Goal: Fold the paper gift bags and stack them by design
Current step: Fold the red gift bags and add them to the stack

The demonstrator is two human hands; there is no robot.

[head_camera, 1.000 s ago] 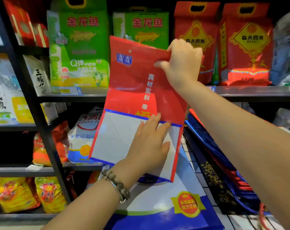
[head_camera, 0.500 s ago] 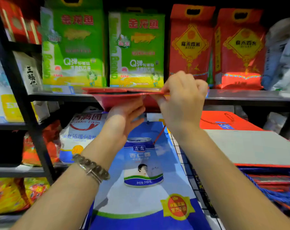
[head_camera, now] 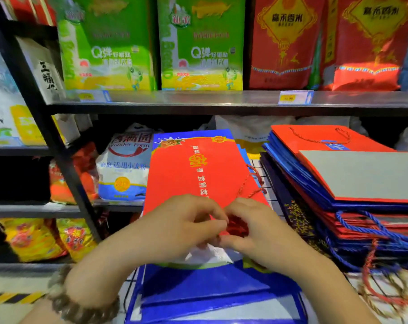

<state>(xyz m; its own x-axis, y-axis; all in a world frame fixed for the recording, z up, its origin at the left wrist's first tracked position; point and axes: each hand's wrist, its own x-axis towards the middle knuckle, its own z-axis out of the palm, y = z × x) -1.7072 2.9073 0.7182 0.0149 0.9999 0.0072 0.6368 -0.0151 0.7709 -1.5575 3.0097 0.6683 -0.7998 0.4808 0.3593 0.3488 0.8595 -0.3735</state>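
Lying flat with its printed face up, the red gift bag (head_camera: pixel 198 174) rests on a larger blue-and-white bag (head_camera: pixel 210 284), its far edge just short of that bag's far edge and its near edge beneath the two hands. The left hand (head_camera: pixel 182 228) and right hand (head_camera: pixel 259 235) meet at the middle of this near edge, fingers curled inward, and together pinch a bunched red cord handle (head_camera: pixel 237 226) between their fingertips; a second loop of red cord (head_camera: pixel 253 183) trails over the bag's right edge. A beaded bracelet (head_camera: pixel 81 307) circles the left wrist. Both bags lie on a white wire rack (head_camera: pixel 274 199). Just to the right stands a stack of folded bags (head_camera: pixel 298 181) in red and blue layers; its top bag (head_camera: pixel 362 171) is red with a grey panel turned upward, and blue cords (head_camera: pixel 371 226) hang from the stack's near side. To the left, past a black upright post (head_camera: pixel 66 174), a white flour bag (head_camera: pixel 126 164) sits on a lower shelf, with yellow packets (head_camera: pixel 34 239) below it. Above and beyond, a metal shelf (head_camera: pixel 198 100) with a price tag (head_camera: pixel 295 97) carries two green rice bags (head_camera: pixel 109 43) on the left and two red rice bags (head_camera: pixel 282 43) on the right.
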